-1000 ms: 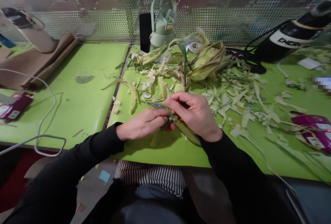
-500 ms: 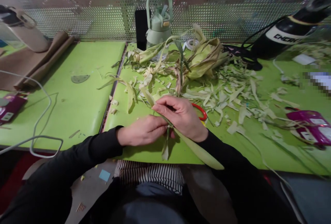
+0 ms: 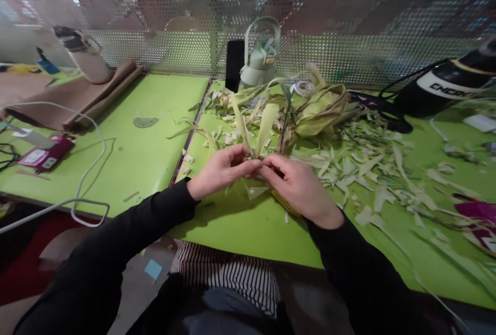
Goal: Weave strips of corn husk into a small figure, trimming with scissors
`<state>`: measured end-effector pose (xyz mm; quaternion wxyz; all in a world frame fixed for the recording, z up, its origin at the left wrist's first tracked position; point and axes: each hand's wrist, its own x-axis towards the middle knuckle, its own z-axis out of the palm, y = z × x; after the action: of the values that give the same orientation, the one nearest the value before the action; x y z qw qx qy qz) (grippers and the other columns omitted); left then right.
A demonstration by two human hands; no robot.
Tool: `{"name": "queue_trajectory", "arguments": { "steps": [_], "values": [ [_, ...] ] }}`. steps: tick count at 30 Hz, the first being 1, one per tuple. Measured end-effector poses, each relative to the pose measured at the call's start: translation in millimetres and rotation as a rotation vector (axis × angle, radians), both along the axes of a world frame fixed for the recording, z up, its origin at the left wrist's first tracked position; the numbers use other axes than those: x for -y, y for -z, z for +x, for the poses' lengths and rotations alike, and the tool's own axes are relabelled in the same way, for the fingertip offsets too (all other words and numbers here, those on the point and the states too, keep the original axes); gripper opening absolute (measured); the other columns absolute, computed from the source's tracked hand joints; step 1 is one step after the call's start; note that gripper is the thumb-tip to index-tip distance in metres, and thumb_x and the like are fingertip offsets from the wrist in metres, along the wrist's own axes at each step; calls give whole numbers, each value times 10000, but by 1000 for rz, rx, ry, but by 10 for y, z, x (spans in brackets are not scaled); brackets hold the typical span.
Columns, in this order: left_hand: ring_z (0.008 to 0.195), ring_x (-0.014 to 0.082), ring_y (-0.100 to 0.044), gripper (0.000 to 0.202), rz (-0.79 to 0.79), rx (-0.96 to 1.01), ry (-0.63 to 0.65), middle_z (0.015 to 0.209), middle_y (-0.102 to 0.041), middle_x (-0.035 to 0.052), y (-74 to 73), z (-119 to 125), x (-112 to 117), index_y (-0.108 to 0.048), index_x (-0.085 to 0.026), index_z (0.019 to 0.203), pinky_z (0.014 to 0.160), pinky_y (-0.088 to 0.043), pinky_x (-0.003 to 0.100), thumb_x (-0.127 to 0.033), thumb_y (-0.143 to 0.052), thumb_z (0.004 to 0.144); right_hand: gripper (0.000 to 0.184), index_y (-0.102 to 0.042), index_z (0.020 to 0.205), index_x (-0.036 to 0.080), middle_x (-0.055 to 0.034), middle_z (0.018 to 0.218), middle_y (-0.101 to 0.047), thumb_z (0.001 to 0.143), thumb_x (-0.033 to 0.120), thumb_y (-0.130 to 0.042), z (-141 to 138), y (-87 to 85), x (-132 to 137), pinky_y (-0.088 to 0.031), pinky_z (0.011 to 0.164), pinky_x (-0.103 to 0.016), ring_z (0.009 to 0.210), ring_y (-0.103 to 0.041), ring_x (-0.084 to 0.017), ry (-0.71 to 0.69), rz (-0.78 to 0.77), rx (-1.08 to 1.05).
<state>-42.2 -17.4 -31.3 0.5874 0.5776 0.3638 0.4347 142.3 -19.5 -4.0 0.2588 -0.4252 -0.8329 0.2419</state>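
Observation:
Strips of pale green corn husk [image 3: 266, 126] stand up between my two hands, gathered at their lower end. My left hand [image 3: 223, 169] pinches this bundle from the left, thumb and fingertips closed on it. From the right, my right hand [image 3: 296, 184] closes its thumb and fingers on the same gathered end, and the fingertips of both hands meet. My fingers hide the joint itself. Behind the hands lie a heap of dry corn husks [image 3: 321, 110] and many small husk scraps [image 3: 364, 162]. Something yellow shows partly under my right hand.
A pale green bottle [image 3: 258, 66] and a black phone [image 3: 234, 64] stand by the perforated screen [image 3: 174, 30]. White tape rolls [image 3: 302, 87] lie nearby. At the left are a beige bottle [image 3: 89, 61], brown paper [image 3: 73, 97] and a white cable [image 3: 101, 144]. A black bottle [image 3: 445, 87] leans at right.
My hands have come up and now meet fingertip to fingertip. The husk strip that hung toward the table edge now points away from me, beside another upright strip. The view has shifted left.

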Motion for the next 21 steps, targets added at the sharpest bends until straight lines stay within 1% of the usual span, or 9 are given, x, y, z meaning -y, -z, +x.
{"name": "queue_trajectory", "arguments": {
  "steps": [4,6,8,11,13,14,16,19,21],
  "values": [
    [653,89,-585,281,54,-87,7,699,-631,10,-35,-55,-6,-560,-122,812,653,-490,242,-383,-646,873,304,-633,753,191,19,607,-577,971,368,-517,27,-31,-2,-342,529,-254,527,-479,-108,-69,5,-14],
    [662,97,-604,282,54,-92,-3,706,-649,21,-46,-74,-6,-566,-119,814,671,-504,254,-383,-641,878,307,-621,732,191,27,598,-552,964,370,-530,49,-49,-7,-336,526,-247,528,-462,-101,-94,-26,-30],
    [686,106,-624,291,38,-82,-9,730,-666,34,-59,-84,0,-566,-117,819,698,-513,266,-392,-638,882,316,-629,732,191,24,615,-565,955,397,-543,66,-51,-20,-334,518,-243,534,-461,-100,-98,-83,-53],
    [716,109,-626,308,13,-75,32,769,-679,47,-82,-68,32,-583,-110,821,724,-509,269,-406,-624,895,316,-669,814,189,9,670,-614,929,466,-569,67,-15,-50,-355,514,-246,559,-490,-110,0,-157,-142],
    [717,103,-614,323,-11,-74,99,774,-673,48,-89,-32,62,-609,-103,818,729,-501,262,-411,-595,915,325,-689,871,182,-11,727,-650,902,495,-602,48,24,-67,-416,564,-255,635,-557,-133,89,-176,-238],
    [710,100,-610,326,-42,-63,124,772,-672,47,-85,-9,75,-620,-103,815,730,-500,259,-409,-584,922,326,-699,880,178,-22,752,-665,892,494,-618,34,42,-72,-449,604,-263,687,-591,-149,121,-183,-288],
    [692,96,-614,307,-151,-2,135,759,-673,42,-65,40,89,-632,-107,807,736,-509,260,-390,-589,918,321,-722,850,175,-34,762,-682,883,482,-634,0,70,-71,-487,653,-274,746,-626,-169,155,-199,-377],
    [674,98,-631,244,-347,84,105,727,-680,40,-23,95,79,-643,-112,775,747,-526,272,-326,-614,889,323,-741,795,178,-35,753,-691,890,465,-625,-51,84,-52,-496,606,-260,695,-622,-153,166,-236,-459],
    [643,91,-617,210,-411,88,101,700,-676,37,-3,111,69,-662,-109,760,718,-517,260,-279,-612,872,322,-737,767,177,-21,715,-666,885,457,-631,-81,87,-32,-473,546,-241,621,-590,-127,174,-261,-498]
  ]
}}
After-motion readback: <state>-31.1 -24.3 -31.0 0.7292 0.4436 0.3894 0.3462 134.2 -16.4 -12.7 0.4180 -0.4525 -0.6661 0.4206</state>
